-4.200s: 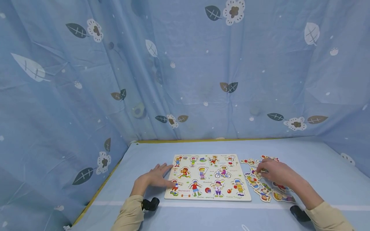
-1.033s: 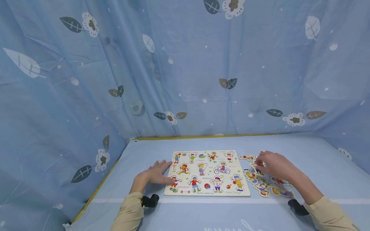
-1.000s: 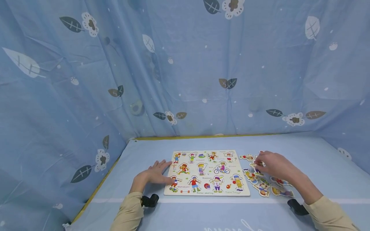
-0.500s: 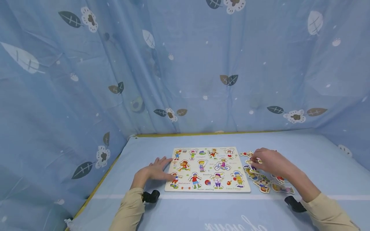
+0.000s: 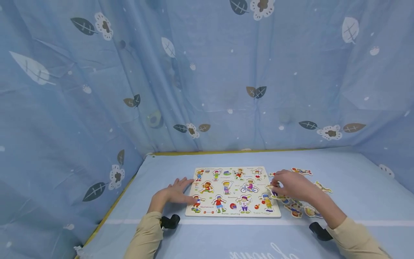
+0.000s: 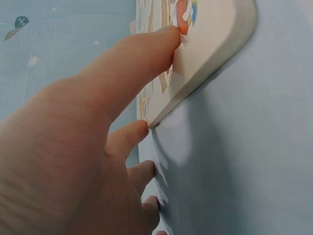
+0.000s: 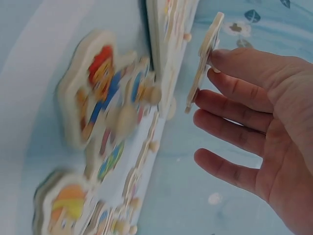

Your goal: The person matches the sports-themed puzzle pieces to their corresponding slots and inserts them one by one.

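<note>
A white knob-puzzle board [image 5: 220,189] with cartoon sports figures lies flat on the table. My left hand [image 5: 174,192] rests at its left edge; in the left wrist view the thumb [image 6: 156,46] touches the board's face, the other fingers spread along its side. My right hand [image 5: 292,183] pinches a wooden puzzle piece [image 7: 204,63] between thumb and fingertips, just beside the board's right edge. The piece is edge-on in the right wrist view, so its picture is mostly hidden. Below that hand lie loose puzzle pieces, including a red-haired figure piece [image 7: 100,88].
Several more loose pieces lie right of the board, among them a red-ended piece [image 5: 301,171] at the back and a piece [image 5: 323,187] farther right. Black wrist cameras [image 5: 170,221] sit under both forearms. A blue patterned curtain [image 5: 207,72] hangs behind the table.
My right hand has picked up the puzzle piece from the pile and moved left with it toward the board, uncovering pieces behind. My left hand stays at the board's edge.
</note>
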`<act>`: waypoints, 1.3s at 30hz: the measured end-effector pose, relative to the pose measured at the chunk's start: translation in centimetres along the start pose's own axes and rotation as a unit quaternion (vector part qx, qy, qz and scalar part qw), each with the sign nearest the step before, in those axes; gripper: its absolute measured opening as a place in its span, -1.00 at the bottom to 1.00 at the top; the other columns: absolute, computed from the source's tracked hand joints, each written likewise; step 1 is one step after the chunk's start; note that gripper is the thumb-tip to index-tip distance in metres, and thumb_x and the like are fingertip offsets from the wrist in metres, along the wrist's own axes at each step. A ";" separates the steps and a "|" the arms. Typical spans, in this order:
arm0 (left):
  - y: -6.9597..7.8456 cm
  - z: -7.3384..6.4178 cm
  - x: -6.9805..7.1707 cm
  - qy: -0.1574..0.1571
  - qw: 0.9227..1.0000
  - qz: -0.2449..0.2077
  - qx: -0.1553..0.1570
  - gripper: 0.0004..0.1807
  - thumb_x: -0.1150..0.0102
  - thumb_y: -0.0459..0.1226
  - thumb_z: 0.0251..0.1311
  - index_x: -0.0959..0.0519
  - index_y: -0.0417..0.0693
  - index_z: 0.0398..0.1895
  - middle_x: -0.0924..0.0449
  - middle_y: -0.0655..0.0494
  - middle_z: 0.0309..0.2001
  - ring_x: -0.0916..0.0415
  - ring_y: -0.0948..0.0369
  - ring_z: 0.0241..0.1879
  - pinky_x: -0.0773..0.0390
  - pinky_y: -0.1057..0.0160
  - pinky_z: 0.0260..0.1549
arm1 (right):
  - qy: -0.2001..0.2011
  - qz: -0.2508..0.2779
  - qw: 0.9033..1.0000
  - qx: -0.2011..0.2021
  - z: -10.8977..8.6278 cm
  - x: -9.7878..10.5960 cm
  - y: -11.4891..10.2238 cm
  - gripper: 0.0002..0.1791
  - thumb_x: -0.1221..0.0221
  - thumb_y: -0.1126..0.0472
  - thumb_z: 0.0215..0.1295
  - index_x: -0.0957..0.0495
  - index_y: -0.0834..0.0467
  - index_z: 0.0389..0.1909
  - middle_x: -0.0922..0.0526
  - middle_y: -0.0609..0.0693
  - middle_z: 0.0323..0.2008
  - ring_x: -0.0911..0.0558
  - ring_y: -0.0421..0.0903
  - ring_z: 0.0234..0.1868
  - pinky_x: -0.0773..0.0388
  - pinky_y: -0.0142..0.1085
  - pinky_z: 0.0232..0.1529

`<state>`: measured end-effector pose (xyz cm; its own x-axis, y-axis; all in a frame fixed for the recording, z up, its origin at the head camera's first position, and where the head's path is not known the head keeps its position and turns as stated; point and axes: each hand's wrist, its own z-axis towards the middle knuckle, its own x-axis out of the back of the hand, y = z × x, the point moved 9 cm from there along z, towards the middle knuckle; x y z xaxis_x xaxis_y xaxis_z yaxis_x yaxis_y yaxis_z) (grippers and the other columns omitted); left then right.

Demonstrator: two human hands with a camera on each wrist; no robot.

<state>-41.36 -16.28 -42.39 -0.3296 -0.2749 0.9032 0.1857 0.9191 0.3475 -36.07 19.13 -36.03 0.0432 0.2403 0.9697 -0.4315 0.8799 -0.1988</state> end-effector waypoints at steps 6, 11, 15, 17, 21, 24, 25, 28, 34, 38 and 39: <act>0.2 -0.1 0.1 0.004 1.000 -0.001 0.001 0.04 -0.33 0.22 -0.02 -0.18 0.08 0.52 0.03 -0.19 0.55 0.21 -0.25 0.53 0.09 -0.35 0.42 | -0.013 -0.004 1.000 0.004 0.9 -0.5 -1.3 -0.94 -0.36 0.11 0.21 -0.65 -0.04 -0.39 -0.56 -0.22 -0.38 -0.44 -0.27 -0.42 -0.47 -0.35 -0.42; 0.1 0.0 -0.1 0.005 1.000 -0.002 0.001 0.04 -0.32 0.23 -0.02 -0.18 0.07 0.52 0.02 -0.18 0.55 0.21 -0.24 0.53 0.10 -0.35 0.42 | -0.016 -0.010 1.000 0.013 1.3 -0.8 -2.5 -0.91 -0.34 0.10 0.22 -0.63 -0.07 -0.43 -0.53 -0.24 -0.40 -0.42 -0.26 -0.43 -0.45 -0.34 -0.41; 0.0 0.3 -0.4 -0.001 1.000 0.003 0.006 0.05 -0.29 0.27 -0.01 -0.16 0.11 0.53 0.05 -0.14 0.57 0.25 -0.20 0.55 0.15 -0.30 0.45 | -0.023 -0.012 1.000 0.009 1.6 -1.3 -3.2 -0.88 -0.35 0.10 0.21 -0.61 -0.07 -0.47 -0.52 -0.24 -0.42 -0.42 -0.25 -0.41 -0.49 -0.30 -0.36; -0.1 0.4 -0.4 0.000 1.000 0.003 0.006 0.05 -0.29 0.27 -0.02 -0.16 0.10 0.53 0.05 -0.14 0.57 0.25 -0.20 0.55 0.15 -0.31 0.45 | -0.030 -0.010 0.999 0.007 1.9 -1.6 -3.7 -0.87 -0.35 0.09 0.21 -0.61 -0.06 -0.48 -0.53 -0.23 -0.42 -0.43 -0.24 -0.41 -0.50 -0.29 -0.33; -0.2 0.2 -0.3 0.003 1.000 0.003 0.004 0.06 -0.31 0.26 -0.03 -0.17 0.08 0.52 0.04 -0.17 0.56 0.24 -0.24 0.53 0.14 -0.35 0.43 | -0.036 -0.001 0.999 0.019 2.4 -2.1 -5.0 -0.85 -0.34 0.10 0.22 -0.59 -0.06 -0.50 -0.51 -0.22 -0.43 -0.43 -0.24 -0.43 -0.48 -0.31 -0.37; 0.0 0.1 -0.2 0.005 1.000 0.002 0.001 0.05 -0.32 0.25 -0.03 -0.18 0.09 0.52 0.03 -0.19 0.55 0.22 -0.26 0.53 0.12 -0.37 0.41 | -0.036 0.001 0.999 0.029 2.7 -2.4 -5.8 -0.84 -0.34 0.11 0.22 -0.58 -0.05 -0.51 -0.49 -0.22 -0.46 -0.41 -0.24 -0.46 -0.45 -0.33 -0.39; 0.0 0.0 -0.1 0.006 1.000 0.002 0.000 0.05 -0.32 0.25 -0.04 -0.18 0.09 0.52 0.03 -0.20 0.55 0.22 -0.27 0.52 0.12 -0.38 0.41 | -0.035 0.000 0.999 0.034 2.9 -2.4 -6.1 -0.84 -0.34 0.11 0.22 -0.58 -0.05 -0.51 -0.49 -0.22 -0.46 -0.41 -0.25 -0.46 -0.45 -0.33 -0.40; 0.0 0.0 -0.1 0.005 1.000 0.005 0.001 0.05 -0.31 0.25 -0.03 -0.18 0.09 0.52 0.04 -0.21 0.55 0.22 -0.27 0.52 0.12 -0.38 0.41 | -0.033 -0.004 0.999 0.041 3.3 -2.6 -6.8 -0.86 -0.34 0.10 0.21 -0.60 -0.05 -0.50 -0.49 -0.24 -0.46 -0.41 -0.26 -0.45 -0.45 -0.32 -0.36; 0.0 0.0 -0.1 0.005 1.000 0.008 0.009 0.04 -0.31 0.26 -0.03 -0.17 0.10 0.52 0.04 -0.21 0.55 0.23 -0.27 0.53 0.13 -0.37 0.41 | -0.033 -0.008 0.998 0.050 3.6 -2.9 -7.9 -0.87 -0.35 0.09 0.18 -0.62 -0.08 -0.50 -0.50 -0.27 -0.45 -0.43 -0.27 -0.44 -0.49 -0.29 -0.29; 0.0 0.0 -0.1 0.004 1.000 0.008 0.008 0.04 -0.31 0.25 -0.03 -0.18 0.10 0.52 0.04 -0.21 0.55 0.22 -0.27 0.53 0.13 -0.37 0.41 | -0.039 -0.012 0.998 0.050 3.7 -3.3 -8.2 -0.87 -0.37 0.08 0.15 -0.62 -0.08 -0.52 -0.50 -0.28 -0.47 -0.43 -0.27 -0.44 -0.49 -0.26 -0.24; 0.0 0.0 -0.1 0.005 1.000 0.008 0.008 0.04 -0.31 0.25 -0.03 -0.18 0.10 0.52 0.04 -0.21 0.55 0.22 -0.27 0.53 0.12 -0.37 0.41 | -0.041 -0.014 0.998 0.051 3.7 -3.4 -8.3 -0.87 -0.37 0.08 0.15 -0.62 -0.08 -0.52 -0.50 -0.28 -0.47 -0.43 -0.27 -0.45 -0.49 -0.25 -0.23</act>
<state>-41.32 -16.26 -42.44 -0.3178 -0.2624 0.9111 0.1769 0.9277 0.3289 -35.99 9.46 -37.18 -0.0152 0.1791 0.9837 -0.5206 0.8385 -0.1607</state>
